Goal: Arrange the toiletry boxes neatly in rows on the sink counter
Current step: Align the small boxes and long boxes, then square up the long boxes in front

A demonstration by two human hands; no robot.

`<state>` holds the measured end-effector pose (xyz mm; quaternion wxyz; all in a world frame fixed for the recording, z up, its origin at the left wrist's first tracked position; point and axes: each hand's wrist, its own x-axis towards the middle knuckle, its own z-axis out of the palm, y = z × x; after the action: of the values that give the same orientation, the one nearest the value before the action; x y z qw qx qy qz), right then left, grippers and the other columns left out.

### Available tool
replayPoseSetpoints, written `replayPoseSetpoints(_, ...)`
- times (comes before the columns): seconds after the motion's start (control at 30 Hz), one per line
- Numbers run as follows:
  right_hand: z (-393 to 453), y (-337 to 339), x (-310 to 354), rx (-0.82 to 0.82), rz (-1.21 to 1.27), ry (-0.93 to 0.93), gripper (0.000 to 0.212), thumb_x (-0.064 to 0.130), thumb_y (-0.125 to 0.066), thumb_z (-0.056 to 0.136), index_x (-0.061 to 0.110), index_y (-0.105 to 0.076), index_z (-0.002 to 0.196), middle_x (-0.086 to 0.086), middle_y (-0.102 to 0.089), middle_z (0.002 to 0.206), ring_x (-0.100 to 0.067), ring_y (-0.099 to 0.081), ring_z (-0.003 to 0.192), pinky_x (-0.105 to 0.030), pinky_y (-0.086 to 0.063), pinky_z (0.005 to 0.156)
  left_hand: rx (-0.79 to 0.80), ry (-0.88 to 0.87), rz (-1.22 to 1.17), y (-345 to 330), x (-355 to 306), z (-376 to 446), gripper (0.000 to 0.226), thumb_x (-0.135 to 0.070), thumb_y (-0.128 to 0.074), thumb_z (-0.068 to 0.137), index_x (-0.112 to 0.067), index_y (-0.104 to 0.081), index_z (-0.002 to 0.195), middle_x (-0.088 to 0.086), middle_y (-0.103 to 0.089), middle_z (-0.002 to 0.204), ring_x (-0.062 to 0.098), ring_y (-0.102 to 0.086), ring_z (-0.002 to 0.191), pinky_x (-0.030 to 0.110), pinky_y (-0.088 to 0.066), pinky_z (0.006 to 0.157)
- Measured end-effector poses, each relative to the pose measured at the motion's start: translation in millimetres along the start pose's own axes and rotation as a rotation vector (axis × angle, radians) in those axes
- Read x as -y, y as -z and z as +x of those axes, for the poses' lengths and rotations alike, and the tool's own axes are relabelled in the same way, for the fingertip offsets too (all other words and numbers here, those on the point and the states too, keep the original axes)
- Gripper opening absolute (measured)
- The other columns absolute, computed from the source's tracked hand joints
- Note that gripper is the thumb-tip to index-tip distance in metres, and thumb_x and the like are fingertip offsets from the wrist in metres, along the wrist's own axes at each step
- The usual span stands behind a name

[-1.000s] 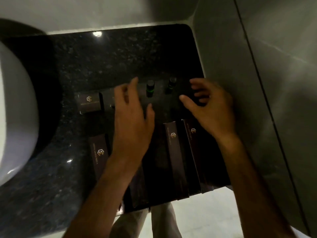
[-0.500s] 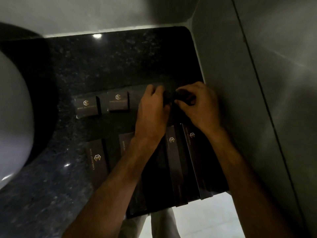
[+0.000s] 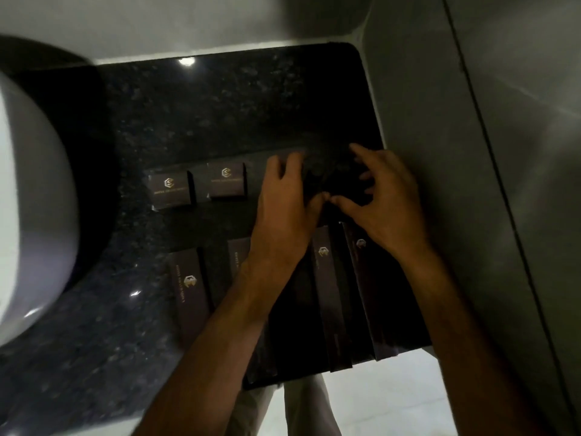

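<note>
The white basin (image 3: 34, 215) is cut off at the left edge. On the dark speckled counter (image 3: 220, 114), long dark boxes (image 3: 327, 297) lie side by side along the near edge, some hidden under the forearms; one more long box (image 3: 188, 291) lies further left. Two small boxes (image 3: 227, 183) sit in a row behind them. The left hand (image 3: 283, 209) and right hand (image 3: 380, 202) meet thumb to thumb over something dark I cannot make out; whether either grips it, I cannot tell.
</note>
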<state>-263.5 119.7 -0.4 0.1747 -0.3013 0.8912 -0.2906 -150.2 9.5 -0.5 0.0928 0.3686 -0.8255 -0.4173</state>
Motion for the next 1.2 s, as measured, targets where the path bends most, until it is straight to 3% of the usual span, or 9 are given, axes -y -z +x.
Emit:
replayPoseSetpoints(0.1, -53, 24, 35, -0.116, 0.001, 0.024, 0.066, 0.025, -0.078, 0.081, 0.025, -0.052, 0.141, 0.003, -0.054, 0.129, -0.003, -0.055, 0.102, -0.005, -0.045, 0.085, -0.098, -0.008, -0.016, 41, -2, -57, 0.047, -0.028, -0.070, 0.090, -0.021, -0.055, 0.134, -0.004, -0.049, 0.126, -0.003, -0.053, 0.098, 0.005, -0.042, 0.089)
replayPoseSetpoints(0.17, -99, 23, 61, -0.050, 0.057, 0.089, 0.056, 0.026, -0.077, 0.083, 0.025, -0.057, 0.136, 0.006, -0.056, 0.124, -0.002, -0.057, 0.100, -0.010, -0.048, 0.086, -0.156, 0.039, 0.065, 73, 14, -107, 0.037, -0.030, -0.068, 0.092, -0.025, -0.060, 0.127, -0.005, -0.050, 0.125, -0.005, -0.050, 0.098, 0.000, -0.037, 0.086)
replayPoseSetpoints(0.27, -152, -11, 81, 0.261, 0.096, 0.082, 0.063, 0.036, -0.074, 0.083, 0.043, -0.048, 0.140, 0.021, -0.042, 0.135, 0.005, -0.051, 0.111, -0.011, -0.048, 0.088, -0.172, 0.143, 0.207, 105, 61, -168, 0.043, -0.040, -0.063, 0.088, -0.025, -0.063, 0.128, 0.004, -0.051, 0.130, 0.004, -0.046, 0.112, 0.021, -0.042, 0.093)
replayPoseSetpoints(0.4, -178, -53, 76, 0.356, -0.014, 0.080, 0.079, 0.046, -0.073, 0.081, 0.046, -0.032, 0.149, 0.021, -0.027, 0.150, 0.023, -0.030, 0.116, 0.010, -0.025, 0.078, -0.038, 0.220, 0.320, 121, 110, -205, 0.071, -0.055, -0.057, 0.079, -0.025, -0.052, 0.142, 0.008, -0.046, 0.143, 0.035, -0.052, 0.121, 0.058, -0.050, 0.095)
replayPoseSetpoints(0.63, -181, -68, 63, 0.336, -0.118, 0.065, 0.085, 0.026, -0.087, 0.070, 0.029, -0.048, 0.145, 0.004, -0.045, 0.145, 0.003, -0.041, 0.119, -0.012, -0.032, 0.099, 0.178, 0.175, 0.469, 123, 123, -205, 0.074, -0.065, -0.046, 0.082, -0.039, -0.037, 0.150, 0.009, -0.037, 0.155, 0.044, -0.040, 0.127, 0.065, -0.045, 0.093)
replayPoseSetpoints(0.77, -183, -68, 59, 0.354, -0.122, 0.073, 0.084, 0.023, -0.086, 0.072, 0.030, -0.047, 0.145, 0.007, -0.040, 0.148, 0.000, -0.039, 0.126, -0.010, -0.026, 0.103, 0.183, 0.176, 0.484, 117, 121, -207, 0.074, -0.061, -0.051, 0.080, -0.040, -0.038, 0.150, 0.008, -0.035, 0.157, 0.043, -0.039, 0.125, 0.063, -0.045, 0.090)
replayPoseSetpoints(0.9, -183, -68, 53, 0.362, -0.140, 0.110, 0.084, 0.023, -0.088, 0.070, 0.029, -0.048, 0.143, 0.003, -0.044, 0.146, 0.008, -0.025, 0.125, 0.012, -0.013, 0.087, 0.161, 0.150, 0.477, 113, 125, -209, 0.082, -0.048, -0.073, 0.077, -0.041, -0.037, 0.150, 0.007, -0.033, 0.158, 0.044, -0.037, 0.127, 0.066, -0.045, 0.090)
replayPoseSetpoints(1.07, -184, -70, 53, 0.365, -0.146, 0.121, 0.088, 0.023, -0.093, 0.062, 0.026, -0.053, 0.140, -0.001, -0.051, 0.143, 0.003, -0.034, 0.123, 0.014, -0.011, 0.082, 0.179, 0.170, 0.482, 112, 125, -208, 0.088, -0.050, -0.076, 0.071, -0.041, -0.038, 0.149, 0.007, -0.035, 0.157, 0.045, -0.039, 0.126, 0.068, -0.046, 0.088)
replayPoseSetpoints(1.2, -175, -50, 72, 0.252, -0.108, 0.165, 0.086, 0.031, -0.085, 0.070, 0.035, -0.045, 0.146, 0.010, -0.041, 0.148, 0.001, -0.040, 0.126, -0.004, -0.036, 0.091, 0.118, 0.165, 0.346, 126, 120, -201, 0.074, -0.062, -0.050, 0.083, -0.042, -0.032, 0.152, 0.005, -0.034, 0.156, 0.040, -0.041, 0.128, 0.065, -0.046, 0.095)
